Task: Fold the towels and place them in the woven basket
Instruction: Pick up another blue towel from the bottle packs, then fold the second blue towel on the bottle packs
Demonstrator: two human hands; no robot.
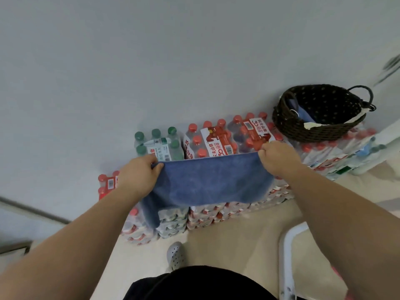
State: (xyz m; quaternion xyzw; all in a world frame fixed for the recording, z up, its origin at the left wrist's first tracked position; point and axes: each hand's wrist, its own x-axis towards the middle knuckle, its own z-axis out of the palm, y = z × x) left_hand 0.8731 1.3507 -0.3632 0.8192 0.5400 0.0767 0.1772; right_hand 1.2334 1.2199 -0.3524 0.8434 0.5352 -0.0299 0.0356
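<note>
Head view. The soft, napped blue rectangular towel (pixel 207 178) is held up in the air in front of the stacked shrink-wrapped packs of red-capped water bottles (pixel 216 139).

The left hand (pixel 138 169) pinches the towel's upper left corner with its fingers curled round the cloth. The right hand (pixel 277 156) pinches the upper right corner in a closed grip.

The top edge runs straight and taut between the hands. The lower edge hangs loose, and its 7 o'clock corner droops lowest, over the front of the packs.

The dark brown woven oval basket (pixel 303 135) with a looped cord handle is at 2 o'clock from the towel, sitting on top of the packs and well apart from both hands. A folded blue cloth (pixel 303 111) leans against its inner left wall.

A pack of green-capped bottles (pixel 158 144) stands at 11 o'clock, just behind the left hand.

The smooth grey wall (pixel 151 61) backs the stack. The smooth beige floor (pixel 249 230) lies open between the person and the packs. A white perforated shoe (pixel 175 254) is at 6 o'clock and a white tubular frame (pixel 287 245) at 5 o'clock.
</note>
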